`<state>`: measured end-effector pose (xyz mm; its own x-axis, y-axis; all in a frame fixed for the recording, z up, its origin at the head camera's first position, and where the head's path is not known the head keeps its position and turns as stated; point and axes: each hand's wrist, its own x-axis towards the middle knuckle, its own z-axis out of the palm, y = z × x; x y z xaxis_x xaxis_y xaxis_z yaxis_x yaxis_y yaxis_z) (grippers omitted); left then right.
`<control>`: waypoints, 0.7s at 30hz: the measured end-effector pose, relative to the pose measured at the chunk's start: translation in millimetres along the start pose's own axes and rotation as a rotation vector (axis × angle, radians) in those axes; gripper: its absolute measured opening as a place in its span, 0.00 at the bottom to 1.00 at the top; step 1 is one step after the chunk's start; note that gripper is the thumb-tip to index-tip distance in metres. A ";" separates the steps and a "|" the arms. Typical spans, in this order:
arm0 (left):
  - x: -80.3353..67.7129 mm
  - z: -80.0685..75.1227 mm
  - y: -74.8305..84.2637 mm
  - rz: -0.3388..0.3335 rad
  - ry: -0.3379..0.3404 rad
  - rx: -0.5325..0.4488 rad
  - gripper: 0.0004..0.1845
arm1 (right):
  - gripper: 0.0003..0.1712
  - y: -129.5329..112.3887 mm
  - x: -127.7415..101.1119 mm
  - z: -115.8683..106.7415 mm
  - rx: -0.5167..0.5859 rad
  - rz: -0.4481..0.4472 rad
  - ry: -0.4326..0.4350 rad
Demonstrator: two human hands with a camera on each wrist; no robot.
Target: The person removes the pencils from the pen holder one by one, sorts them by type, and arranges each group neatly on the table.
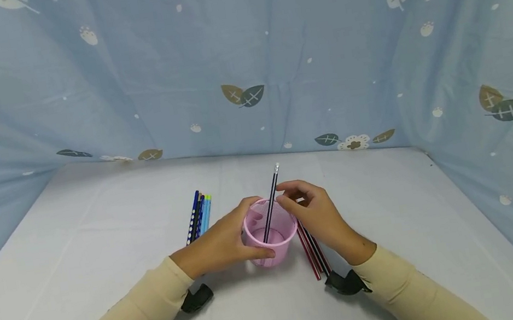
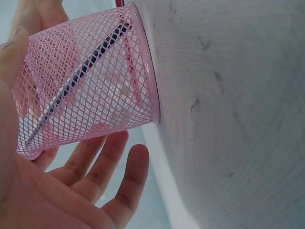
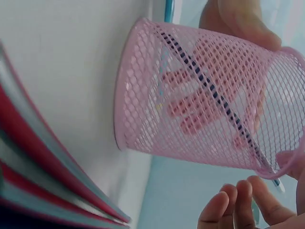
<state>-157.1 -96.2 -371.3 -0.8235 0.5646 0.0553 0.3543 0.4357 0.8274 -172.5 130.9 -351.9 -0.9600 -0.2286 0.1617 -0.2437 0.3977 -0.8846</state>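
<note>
A pink mesh pencil cup (image 1: 280,254) stands upright on the white surface. My left hand (image 1: 224,242) holds it from the left, thumb at the front and fingers round the far side; in the left wrist view some fingers are spread off the mesh (image 2: 52,90). One dark striped pencil (image 1: 270,199) with a silvery upper end leans inside the cup, sticking out above the rim. Close by on the right, my right hand (image 1: 318,211) has its thumb at the rim and its fingers loosely bent near the pencil, apparently not gripping it.
Several blue pencils (image 1: 199,215), some dotted, lie left of the cup, partly behind my left hand. On the right lie several red and dark striped pencils (image 1: 314,256), partly under my right hand. A blue leaf-print curtain (image 1: 240,52) hangs behind the white table (image 1: 113,231).
</note>
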 end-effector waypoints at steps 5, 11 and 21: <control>-0.1 -0.3 -0.4 -0.004 0.002 0.000 0.51 | 0.19 0.3 0.2 4.9 0.018 0.000 -0.019; 0.1 -0.9 -0.5 0.000 0.001 -0.010 0.51 | 0.19 1.3 0.5 8.8 0.037 -0.008 -0.028; -0.6 0.1 0.1 -0.012 -0.001 -0.002 0.52 | 0.19 5.2 -0.2 8.8 0.067 -0.021 -0.063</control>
<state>-156.5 -96.4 -371.3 -0.8271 0.5603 0.0450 0.3436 0.4406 0.8293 -172.4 125.2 -360.4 -0.9436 -0.2927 0.1547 -0.2522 0.3328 -0.9087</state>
